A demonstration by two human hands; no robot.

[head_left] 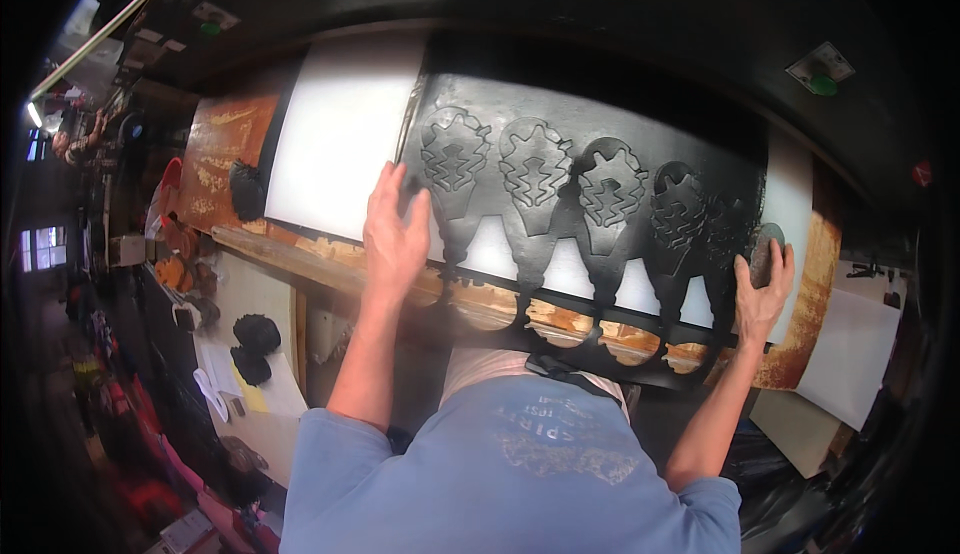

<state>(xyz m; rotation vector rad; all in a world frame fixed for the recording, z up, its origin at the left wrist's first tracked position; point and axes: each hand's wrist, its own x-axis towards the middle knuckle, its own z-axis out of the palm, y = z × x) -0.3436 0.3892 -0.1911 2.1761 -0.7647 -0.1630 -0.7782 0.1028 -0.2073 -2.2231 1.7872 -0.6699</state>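
Note:
A black sheet [640, 104], looking like rubber or leather, lies in front of me with a row of sole-like shapes [535, 169] marked in zigzag lines. Cut-out gaps open its near part, which hangs over the board's edge towards my waist. At its left edge is my left hand [397, 224], fingers stretched along the border and thumb bent over it. By the right edge, my right hand [765, 289] curls around a dark grey oval piece [768, 246]. How far its fingers reach beneath the sheet is hidden.
White boards [345, 134] lie under the sheet on a worn brown table [230, 154]. A dark machine head with a green button [823, 85] spans the far side. Black gloves [256, 339] lie on a side table at left. White sheets [850, 354] stand at right.

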